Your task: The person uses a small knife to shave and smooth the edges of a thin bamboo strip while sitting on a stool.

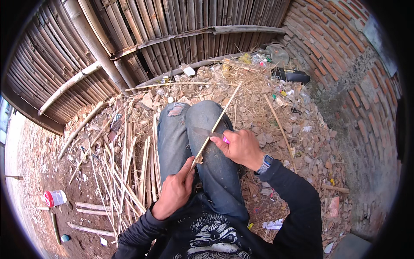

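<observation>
My left hand (pixel 176 190) grips the near end of a long thin bamboo strip (pixel 217 118) that slants up and away over my knees in torn blue jeans (pixel 189 129). In my right hand (pixel 240 146) is a knife with a pink handle end (pixel 226 140). Its dark blade (pixel 202 132) points left and lies against the strip at about mid-length. Both forearms wear black sleeves, and a watch (pixel 264 163) sits on my right wrist.
A pile of split bamboo strips (pixel 129 172) lies on the ground to my left. Behind is a bamboo fence (pixel 142 39), to the right a curved brick wall (pixel 345 56). Straw, rubble and litter cover the ground ahead. A white and red cup (pixel 54 198) lies far left.
</observation>
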`<state>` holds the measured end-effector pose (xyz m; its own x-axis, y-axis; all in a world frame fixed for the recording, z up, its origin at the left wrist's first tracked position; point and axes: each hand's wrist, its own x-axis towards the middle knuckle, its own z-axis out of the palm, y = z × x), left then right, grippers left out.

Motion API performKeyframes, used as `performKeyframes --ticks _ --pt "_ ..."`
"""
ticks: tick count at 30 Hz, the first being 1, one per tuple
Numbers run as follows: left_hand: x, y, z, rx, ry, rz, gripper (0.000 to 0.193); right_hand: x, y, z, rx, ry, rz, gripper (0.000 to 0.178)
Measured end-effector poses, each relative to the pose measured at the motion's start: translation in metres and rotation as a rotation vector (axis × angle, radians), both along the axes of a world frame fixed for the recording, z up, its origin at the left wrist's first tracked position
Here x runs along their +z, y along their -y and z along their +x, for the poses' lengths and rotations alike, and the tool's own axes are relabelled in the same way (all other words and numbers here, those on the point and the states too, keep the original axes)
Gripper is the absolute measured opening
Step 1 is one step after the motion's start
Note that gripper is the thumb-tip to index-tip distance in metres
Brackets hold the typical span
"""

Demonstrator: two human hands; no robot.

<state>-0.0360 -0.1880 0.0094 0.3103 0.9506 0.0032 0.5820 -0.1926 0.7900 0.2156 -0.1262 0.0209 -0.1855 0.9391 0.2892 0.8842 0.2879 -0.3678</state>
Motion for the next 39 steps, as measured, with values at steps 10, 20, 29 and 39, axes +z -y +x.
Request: performKeyframes --ticks 10,20,29,39 --pt "0.005 0.024 -0.012 -0.02 0.019 -0.015 0.04 -0.006 -0.108 0.179 -0.605 0.09 0.133 0.076" --pt "-0.001 0.018 -0.011 -0.008 -0.052 -0.009 0.038 0.026 -0.069 0.11 -0.255 -0.389 0.155 0.06" --pt "-0.008 0.014 -0.009 -0.022 -0.066 0.034 0.036 0.011 0.016 0.002 0.092 -0.097 -0.219 0.063" --pt "-0.005 0.027 -0.011 -0.027 -0.319 0.17 0.052 0.022 -0.029 0.051 -0.039 -0.034 -0.046 0.067"
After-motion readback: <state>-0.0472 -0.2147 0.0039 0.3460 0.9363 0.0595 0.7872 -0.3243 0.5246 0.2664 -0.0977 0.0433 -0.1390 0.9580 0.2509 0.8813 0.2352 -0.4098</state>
